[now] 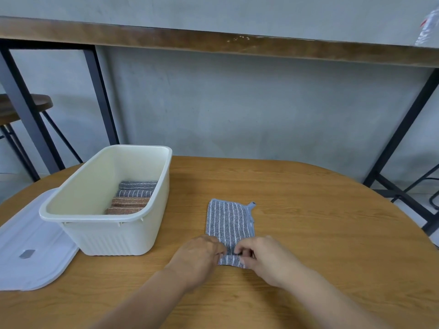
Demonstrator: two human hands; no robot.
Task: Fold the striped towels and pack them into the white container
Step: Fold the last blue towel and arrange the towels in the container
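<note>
A rounded wooden worktop (308, 233) fills the lower part of the view, seen from above and in front. On its left a flat white lid (31, 252) is laid, and touching its right edge the white container (114, 236) is set, open at the top. Four folded striped towels are packed in a row at the container's right end: two grey (137, 189) at the back, two orange-brown (129, 205) in front. Just to the container's right, one grey striped towel (228, 224) is spread flat on the worktop, already folded into a narrow strip, with a small hanging loop at its far right corner.

The near edge of this towel is pinched by both hands. The left hand (199, 255) and the right hand (263, 255) are closed on the cloth side by side, each grip narrow, with fingertips on the fabric.

The next fold would probably be done best if the near edge were lifted evenly and laid onto the far edge, corners matched and stripes kept straight, so that the packet fits beside the others.
</note>
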